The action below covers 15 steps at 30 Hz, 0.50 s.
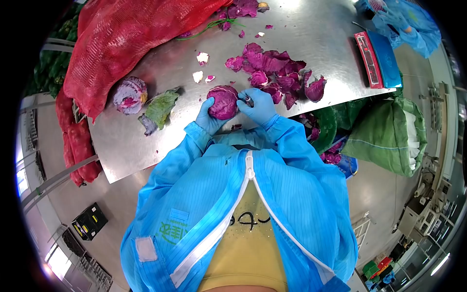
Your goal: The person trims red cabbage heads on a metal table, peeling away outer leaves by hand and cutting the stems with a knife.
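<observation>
A trimmed red cabbage (pixel 223 102) is at the front of the steel table, right before my body. My gloved left hand (pixel 209 118) is closed around its left and lower side. On its right side is my gloved right hand (pixel 261 107), fingers closed on a small dark-handled tool (pixel 249 101); the rest of the tool is hidden, so its kind is unclear. A second red cabbage (pixel 130 95) with paler outer leaves lies to the left, beside a loose green leaf (pixel 162 107). Beyond my right hand spreads a pile of purple leaves (pixel 272 68).
A red mesh sack (pixel 131 44) fills the table's far left. White stem pieces (pixel 202 58) lie mid-table. A red-and-blue box (pixel 377 60) sits at the right edge. Below are a green bin (pixel 325 127) with leaves and a green woven sack (pixel 386 138). Another person's blue sleeve (pixel 421 24) shows far right.
</observation>
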Available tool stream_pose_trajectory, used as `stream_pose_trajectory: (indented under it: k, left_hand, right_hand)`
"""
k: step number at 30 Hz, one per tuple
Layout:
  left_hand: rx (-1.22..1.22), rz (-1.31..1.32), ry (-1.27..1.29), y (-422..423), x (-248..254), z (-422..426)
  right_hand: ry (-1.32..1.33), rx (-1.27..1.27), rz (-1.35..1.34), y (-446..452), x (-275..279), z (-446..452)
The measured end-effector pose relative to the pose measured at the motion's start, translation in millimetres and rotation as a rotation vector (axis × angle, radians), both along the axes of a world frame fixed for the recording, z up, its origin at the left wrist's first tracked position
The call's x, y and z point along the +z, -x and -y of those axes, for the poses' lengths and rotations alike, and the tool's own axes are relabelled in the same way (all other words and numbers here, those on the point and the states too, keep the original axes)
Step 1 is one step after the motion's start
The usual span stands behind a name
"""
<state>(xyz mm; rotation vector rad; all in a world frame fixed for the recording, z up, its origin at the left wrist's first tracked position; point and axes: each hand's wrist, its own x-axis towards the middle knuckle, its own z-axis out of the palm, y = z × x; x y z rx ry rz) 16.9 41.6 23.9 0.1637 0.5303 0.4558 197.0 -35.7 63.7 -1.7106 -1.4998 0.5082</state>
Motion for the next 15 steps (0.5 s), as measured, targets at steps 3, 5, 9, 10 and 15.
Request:
stream_pose_trajectory:
  k: [3,5,9,10,15]
  left_hand:
    - [0.032,-0.008,0.067,0,2,-1]
    - [0.052,0.012,0.104,-1,4,-1]
    - [0.042,-0.021,0.090,-3,8,1]
    - [0.038,-0.030,0.091,-3,8,1]
    - [0.033,-0.018,0.075,-3,12,2]
  right_hand:
    - [0.038,-0.038,-0.148,0,3,1]
    - [0.112,-0.036,-0.164,-1,3,1]
    - [0.170,-0.032,-0.135,-3,-5,3]
    - [0.139,-0.040,-0.166,-3,-7,5]
    - [0.149,-0.091,-0.404,0,-10,9]
